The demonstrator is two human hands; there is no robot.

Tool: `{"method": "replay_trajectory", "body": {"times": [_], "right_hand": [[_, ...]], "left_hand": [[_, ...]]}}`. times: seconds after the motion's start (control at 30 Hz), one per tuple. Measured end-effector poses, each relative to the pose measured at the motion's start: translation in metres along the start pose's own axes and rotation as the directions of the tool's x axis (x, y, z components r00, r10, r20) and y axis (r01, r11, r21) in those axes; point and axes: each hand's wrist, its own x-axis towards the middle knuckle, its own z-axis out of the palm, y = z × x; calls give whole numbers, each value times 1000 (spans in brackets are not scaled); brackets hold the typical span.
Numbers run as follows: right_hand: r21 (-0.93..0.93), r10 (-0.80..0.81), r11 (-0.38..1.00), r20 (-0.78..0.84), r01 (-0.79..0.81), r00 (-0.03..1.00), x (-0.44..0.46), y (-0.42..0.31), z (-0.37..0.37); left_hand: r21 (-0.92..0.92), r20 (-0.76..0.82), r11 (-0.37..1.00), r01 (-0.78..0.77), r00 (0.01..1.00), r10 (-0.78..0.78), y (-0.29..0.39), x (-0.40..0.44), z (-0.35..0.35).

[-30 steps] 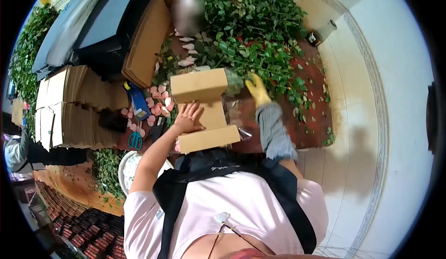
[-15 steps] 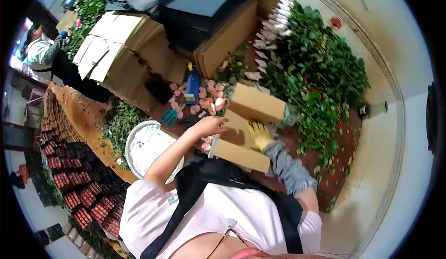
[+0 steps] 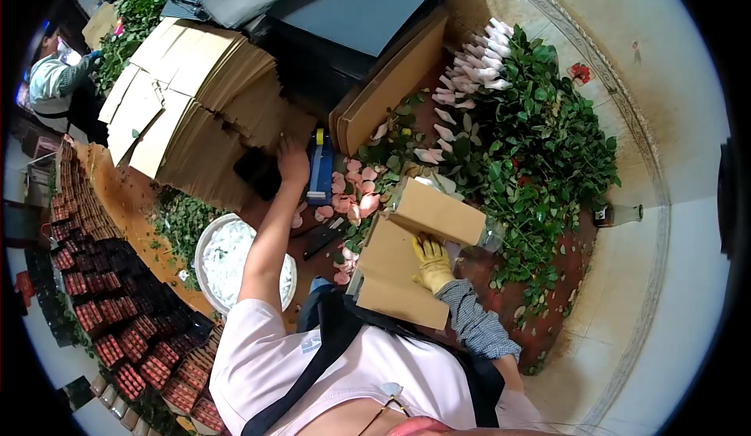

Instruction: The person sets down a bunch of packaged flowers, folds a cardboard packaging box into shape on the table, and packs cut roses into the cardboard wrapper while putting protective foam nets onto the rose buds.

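Left hand (image 3: 293, 164) swung to the cardboard stack (image 3: 205, 140), grip unclear, so just my spread, empty right hand (image 3: 431, 265) steadied the carton (image 3: 389, 254).

Left arm (image 3: 266, 252) is running nearly straight, forward from the shoulder and away from the torso. Left hand (image 3: 293, 164) is showing bare, back up, fingers pointing away from the body; grip isn't reading clearly. Right forearm (image 3: 479, 322) is angling forward and inward. Right hand (image 3: 432, 264), gloved, is lying back up, fingers extending forward. Hands are sitting well apart, left one reaching farther out.
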Motion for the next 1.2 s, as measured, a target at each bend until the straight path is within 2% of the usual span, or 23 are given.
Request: {"method": "replay_trajectory", "body": {"times": [0.03,0.1,0.17,0.2,0.23,0.3,0.47,0.5,0.57,0.6,0.63,0.67,0.7,0.77,0.83,0.87,0.9,0.97,1.03,1.07,1.1,1.17,1.2], "right_hand": [[-5,5,1000,2,-5,1000,0,-1,-5],[30,16,999,60,-18,998,-3,-3,-14],[18,23,1000,69,-24,997,-5,-4,-18],[20,14,1000,57,-15,998,-6,-4,-20],[23,4,1000,44,-5,999,-8,-5,-21],[28,15,999,24,-15,1000,-6,-4,-18],[25,-14,1000,-53,16,998,-4,0,-3],[19,-20,1000,-87,22,996,-2,1,4],[-7,-8,1000,-71,8,997,-5,-2,-5],[-15,-13,1000,-106,12,994,-5,-3,-4],[9,-15,1000,-143,17,990,-10,-5,-11],[-11,-25,1000,-214,24,976,-3,0,8],[-33,-33,999,-283,25,958,7,6,33],[-147,-77,989,-441,12,894,24,15,71],[118,-10,992,-325,51,946,7,5,34],[42,-26,998,-278,39,960,15,8,52],[-39,-37,999,-234,28,972,25,13,65],[-13,52,999,31,-52,998,7,0,21],[63,31,997,104,-38,994,-3,-3,-7],[67,23,997,86,-28,996,-3,-2,-9],[64,25,998,32,-27,999,-6,-1,-9],[131,24,991,51,-30,998,-3,0,-13],[148,5,989,-9,-4,1000,-6,3,-9]], "left_hand": [[134,-73,991,-6,997,16,2,-3,9],[84,-78,996,-2,997,9,9,-4,8],[178,12,980,94,995,-98,21,0,-27],[190,-140,980,64,989,-38,20,4,-30],[188,-143,980,64,989,-38,17,5,-34],[52,62,998,42,997,-45,14,13,-45],[41,-1,976,212,977,-212,-3,26,-111],[21,-8,974,225,974,-225,0,24,-161],[-306,-180,943,127,965,-189,-2,0,-220],[-580,106,794,184,983,-151,-7,-12,-243],[-761,369,568,314,929,-20,-12,-26,-257],[-763,603,401,508,782,158,-10,-43,-261],[-636,762,512,577,574,300,1,-51,-272],[-671,715,458,583,348,606,29,-74,-241],[-378,747,242,893,140,650,62,-101,-186],[-280,734,141,949,118,669,82,-110,-164],[-257,803,139,956,131,582,99,-123,-126],[-408,798,335,849,154,582,113,-149,-47],[-655,756,580,485,406,514,133,-158,-57],[-589,807,468,659,439,395,135,-174,-54],[-594,803,423,685,470,366,133,-179,-69],[-462,876,358,812,355,325,125,-183,-75],[-471,858,260,843,370,356,126,-184,-77]]}}
